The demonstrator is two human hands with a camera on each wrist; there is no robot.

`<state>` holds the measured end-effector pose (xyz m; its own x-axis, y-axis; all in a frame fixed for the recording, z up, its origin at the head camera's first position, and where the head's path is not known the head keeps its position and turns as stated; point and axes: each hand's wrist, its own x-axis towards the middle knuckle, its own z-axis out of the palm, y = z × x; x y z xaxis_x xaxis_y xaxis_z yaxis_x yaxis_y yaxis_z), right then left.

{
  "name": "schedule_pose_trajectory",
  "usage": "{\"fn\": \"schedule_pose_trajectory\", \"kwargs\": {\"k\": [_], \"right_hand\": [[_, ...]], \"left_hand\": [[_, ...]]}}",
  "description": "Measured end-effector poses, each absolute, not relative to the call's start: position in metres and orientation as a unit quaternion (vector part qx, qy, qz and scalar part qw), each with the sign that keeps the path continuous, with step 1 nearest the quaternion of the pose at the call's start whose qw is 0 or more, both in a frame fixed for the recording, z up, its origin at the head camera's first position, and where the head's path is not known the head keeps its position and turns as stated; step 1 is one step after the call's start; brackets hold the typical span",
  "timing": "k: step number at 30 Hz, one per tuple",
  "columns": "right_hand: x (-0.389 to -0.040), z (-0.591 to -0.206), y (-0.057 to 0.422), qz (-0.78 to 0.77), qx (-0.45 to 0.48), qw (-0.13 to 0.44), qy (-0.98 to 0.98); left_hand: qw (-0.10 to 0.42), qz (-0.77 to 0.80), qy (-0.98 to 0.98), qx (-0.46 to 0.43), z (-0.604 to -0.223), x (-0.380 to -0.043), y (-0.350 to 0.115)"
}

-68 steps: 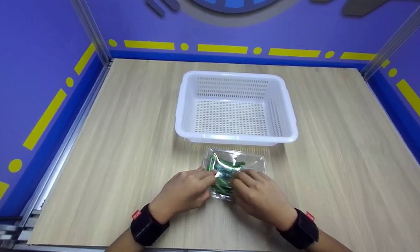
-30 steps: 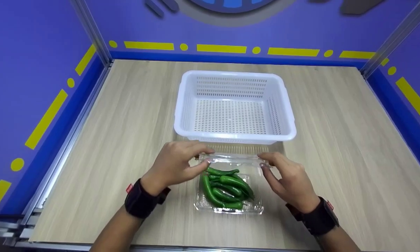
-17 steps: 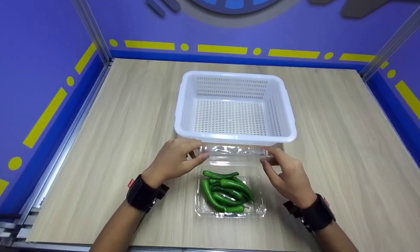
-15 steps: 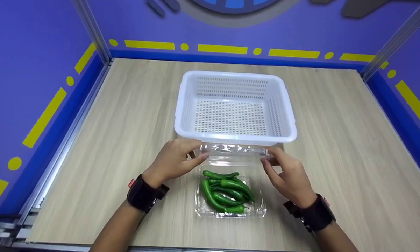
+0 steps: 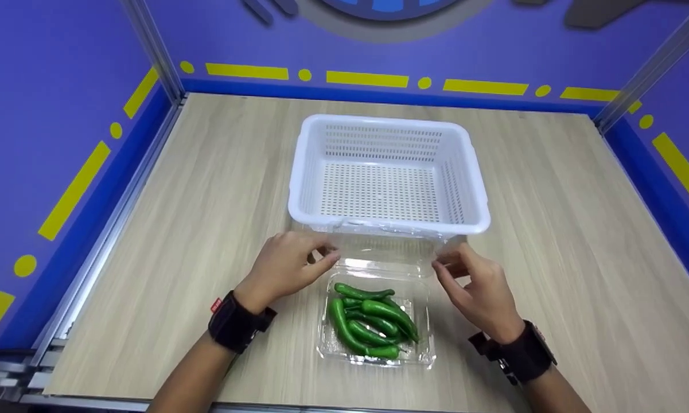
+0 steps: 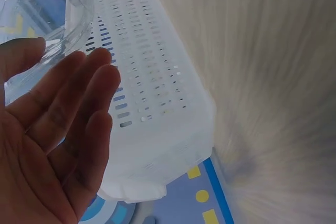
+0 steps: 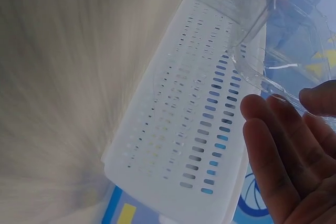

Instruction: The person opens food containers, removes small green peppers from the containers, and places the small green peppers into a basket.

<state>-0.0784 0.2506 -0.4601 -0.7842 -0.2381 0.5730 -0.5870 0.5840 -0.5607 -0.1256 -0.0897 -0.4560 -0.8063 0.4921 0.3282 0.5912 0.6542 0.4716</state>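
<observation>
A clear plastic clamshell box lies on the table with its lid raised and leaning towards a white basket. Several green chili peppers lie in its bottom half. My left hand is at the lid's left side, thumb and fingers apart. In the left wrist view the fingers look loosely straight, close to the lid's rim. At the lid's right side is my right hand; the right wrist view has its fingers extended and the thumb near the rim. Whether the fingertips touch the lid is unclear.
Just behind the box stands a white perforated basket with nothing in it. The wooden table extends to both sides. Blue-purple panels with yellow marks enclose the back and sides.
Both hands had worked at the closed box; the lid was then raised from the front, uncovering the chili peppers. Lately it has tipped further back towards the basket, and the fingers have loosened.
</observation>
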Motion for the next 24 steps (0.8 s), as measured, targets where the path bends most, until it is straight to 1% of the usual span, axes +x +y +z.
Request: {"fn": "schedule_pose_trajectory", "kwargs": {"k": [3,7,9,11,15,17,24], "right_hand": [[-0.076,-0.461,0.253,0.394,0.241,0.216,-0.86],[-0.073,-0.46,0.256,0.401,0.244,0.21,-0.858],[-0.071,-0.459,0.257,0.403,0.244,0.212,-0.856],[-0.068,-0.458,0.258,0.401,0.245,0.216,-0.856],[-0.063,-0.459,0.261,0.398,0.244,0.224,-0.855],[-0.061,-0.461,0.262,0.399,0.247,0.23,-0.852],[-0.051,-0.463,0.265,0.423,0.246,0.217,-0.844]], "left_hand": [[0.072,-0.283,-0.913,-0.286,-0.458,-0.123,-0.09],[0.077,-0.26,-0.928,-0.254,-0.458,-0.116,-0.092],[0.069,-0.25,-0.935,-0.241,-0.457,-0.112,-0.093],[0.049,-0.243,-0.939,-0.24,-0.457,-0.107,-0.092],[-0.01,-0.23,-0.938,-0.259,-0.458,-0.102,-0.09],[-0.026,-0.224,-0.937,-0.267,-0.457,-0.101,-0.089],[-0.026,-0.217,-0.939,-0.265,-0.458,-0.105,-0.085]]}}
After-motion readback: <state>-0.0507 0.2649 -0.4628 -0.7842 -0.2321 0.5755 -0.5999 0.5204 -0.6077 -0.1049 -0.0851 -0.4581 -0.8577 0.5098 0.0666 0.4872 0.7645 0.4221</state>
